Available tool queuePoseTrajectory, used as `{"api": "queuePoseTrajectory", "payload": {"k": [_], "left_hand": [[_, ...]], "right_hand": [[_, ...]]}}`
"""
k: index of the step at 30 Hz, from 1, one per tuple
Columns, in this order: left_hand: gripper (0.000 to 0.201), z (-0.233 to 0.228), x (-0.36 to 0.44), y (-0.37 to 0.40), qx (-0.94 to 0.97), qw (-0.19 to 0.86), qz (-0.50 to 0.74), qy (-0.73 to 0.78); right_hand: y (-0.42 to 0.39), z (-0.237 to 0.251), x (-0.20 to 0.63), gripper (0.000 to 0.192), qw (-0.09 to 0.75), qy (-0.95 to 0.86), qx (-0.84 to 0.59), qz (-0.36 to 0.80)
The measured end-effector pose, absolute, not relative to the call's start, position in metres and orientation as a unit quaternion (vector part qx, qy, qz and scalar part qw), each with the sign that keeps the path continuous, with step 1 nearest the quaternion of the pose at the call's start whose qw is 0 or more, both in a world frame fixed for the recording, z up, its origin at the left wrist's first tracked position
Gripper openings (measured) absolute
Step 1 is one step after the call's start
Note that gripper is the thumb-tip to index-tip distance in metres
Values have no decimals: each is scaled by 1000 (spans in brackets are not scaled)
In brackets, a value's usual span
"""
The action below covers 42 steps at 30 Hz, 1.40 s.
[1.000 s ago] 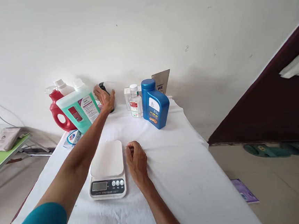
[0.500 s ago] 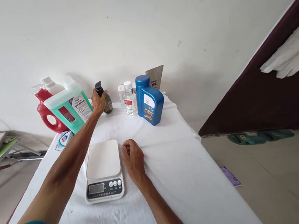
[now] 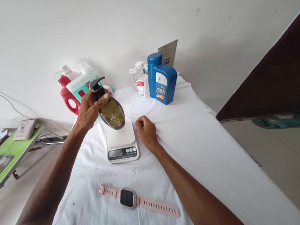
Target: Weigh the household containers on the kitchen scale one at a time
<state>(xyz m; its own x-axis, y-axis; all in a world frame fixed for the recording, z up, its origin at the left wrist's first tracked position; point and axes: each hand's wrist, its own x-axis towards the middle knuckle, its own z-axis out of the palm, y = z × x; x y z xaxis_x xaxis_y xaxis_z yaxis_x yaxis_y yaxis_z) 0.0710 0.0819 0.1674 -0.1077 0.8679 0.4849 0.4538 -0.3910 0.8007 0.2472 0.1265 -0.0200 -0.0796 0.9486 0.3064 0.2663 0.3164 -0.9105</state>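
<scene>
My left hand is closed round the upper part of a dark green pump bottle with a black pump top. The bottle is tilted in the air, its base over the white plate of a digital kitchen scale. I cannot tell whether the base touches the plate. My right hand rests on the cloth just right of the scale, fingers curled in, with nothing visible in them. The scale's display looks blank. Nearer to me lies a pink smartwatch, its strap spread out flat.
Against the wall stand a red jug, a green liquid bottle, a clear bottle with white cap and a blue container. White cloth covers the table. A green-topped table stands left; green slippers lie on the floor.
My left hand has lifted the pump bottle from the back of the table and brought it toward me over the scale. My right hand stays beside the scale. The view has shifted, showing the watch.
</scene>
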Motion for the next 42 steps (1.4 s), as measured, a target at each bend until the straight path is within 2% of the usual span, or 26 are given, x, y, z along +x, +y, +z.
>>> {"api": "queuePoseTrajectory", "payload": {"k": [8,15,19,22,24,27,31,36,42], "left_hand": [[37,144,72,56,608,223,534,544],[39,138,81,50,626,154,532,549],[48,130,72,40,631,130,546,535],[62,107,53,30,585,140,589,540],[64,84,37,23,509,178,628,560],[57,50,16,14,329,316,674,580],[47,32,-2,6,120,475,706,511],[39,32,-11,5,66,534,710,453],[26,26,-11,5,87,541,699,460]], "right_hand": [[126,-20,248,9,487,-651,-463,354],[125,-16,249,9,481,-647,-462,371],[123,-14,249,9,474,-647,-467,373],[123,-14,250,10,473,-647,-466,375],[123,-14,251,10,472,-648,-465,375],[123,-15,251,10,473,-650,-464,372],[123,-14,251,9,475,-650,-469,364],[118,-9,253,11,465,-651,-472,371],[116,-6,253,11,456,-654,-477,371]]}}
